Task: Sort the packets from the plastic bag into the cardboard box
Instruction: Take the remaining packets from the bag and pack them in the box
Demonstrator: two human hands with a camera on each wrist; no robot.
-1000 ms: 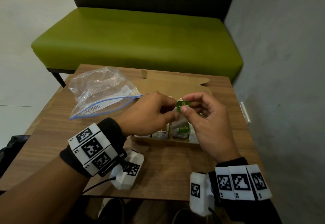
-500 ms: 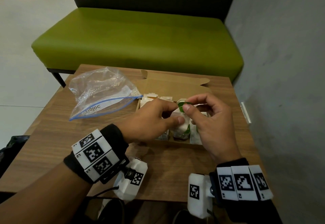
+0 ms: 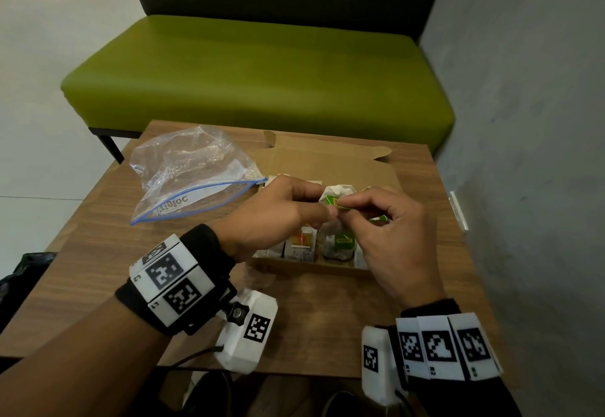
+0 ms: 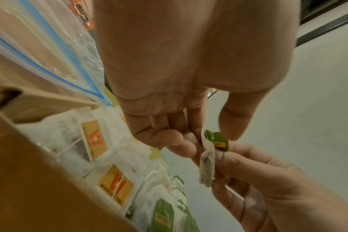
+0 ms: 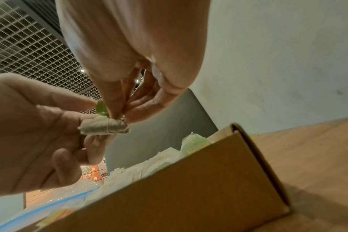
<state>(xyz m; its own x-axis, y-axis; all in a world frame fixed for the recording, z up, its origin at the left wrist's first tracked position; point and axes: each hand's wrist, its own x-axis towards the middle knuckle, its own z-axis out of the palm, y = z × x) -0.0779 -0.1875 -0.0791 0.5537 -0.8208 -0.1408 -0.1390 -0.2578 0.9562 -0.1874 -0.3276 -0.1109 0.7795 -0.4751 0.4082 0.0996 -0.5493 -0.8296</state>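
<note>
Both hands hold one green-tagged packet (image 3: 334, 199) just above the cardboard box (image 3: 327, 161): the left hand (image 3: 278, 213) grips its body while the right hand (image 3: 389, 230) pinches the tag (probably tidying it before slotting). The plastic bag (image 3: 190, 171) lies left on the bench (image 3: 98, 253).

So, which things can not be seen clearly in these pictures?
- Cardboard box middle, head view: both hands cover it, so no packet count.
- Tea bag label: too small; blurred in the left wrist view.
- Plastic bag contents: crinkled film glares; any packets left cannot be told.
- Left hand grip on the tea bag: fingertips hidden in the head view.
</note>
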